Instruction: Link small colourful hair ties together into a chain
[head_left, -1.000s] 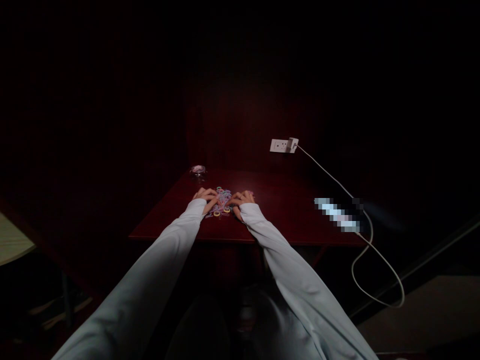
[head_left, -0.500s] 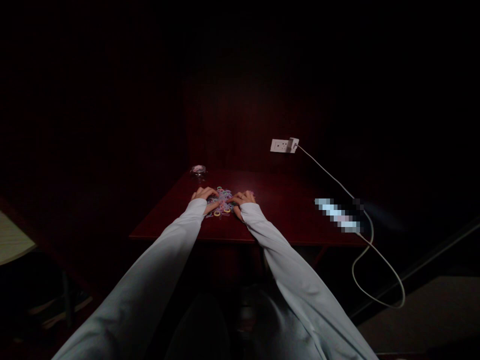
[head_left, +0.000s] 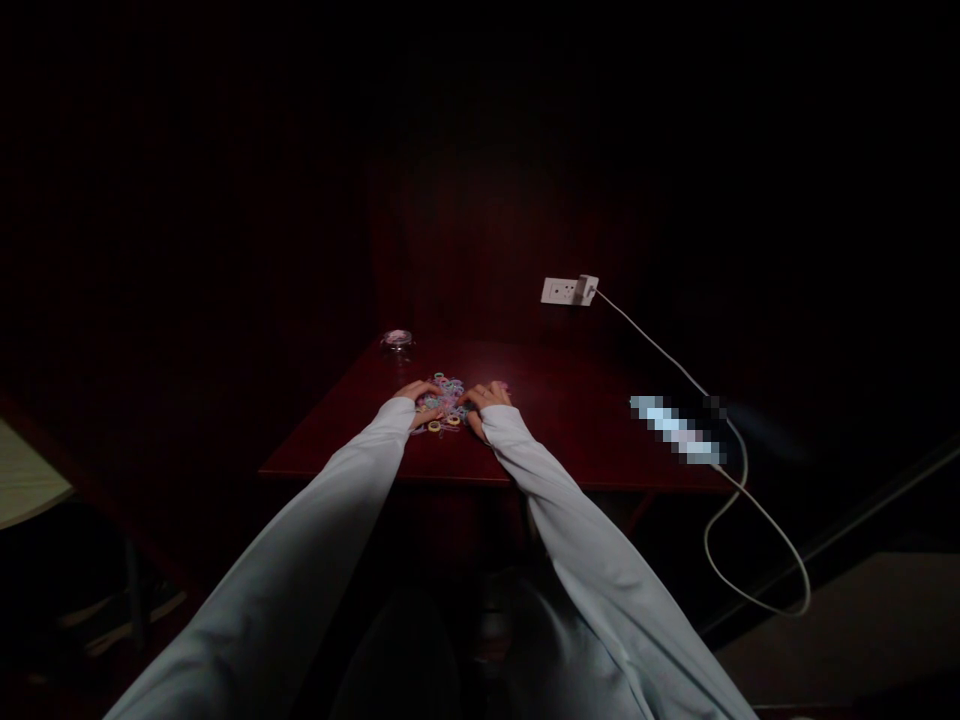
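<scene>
A loose heap of small pastel elastic hair bands (head_left: 448, 388) lies on the dark red table (head_left: 577, 430). My left hand (head_left: 418, 396) rests against the heap's left side, its thumb and fingers apart with bands between them. On the opposite side my right hand (head_left: 484, 400) touches the edge of the heap. Its fingers are bent, and the thumb stands apart from them. A yellow ring-shaped band (head_left: 434, 427) shows at the near edge. The fingertips partly hide the bands beneath.
A small clear jar (head_left: 397, 340) stands at the table's back left corner. On the right lies a lit, blurred-out phone (head_left: 675, 428) with a white cable (head_left: 651, 340) running to a charger (head_left: 587, 288) in the wall socket (head_left: 557, 291). A pale round surface (head_left: 30, 475) shows far left.
My left hand has shifted slightly to the right, and its thumb has moved lower, away from the fingers, uncovering more bands. The right hand has hardly moved.
</scene>
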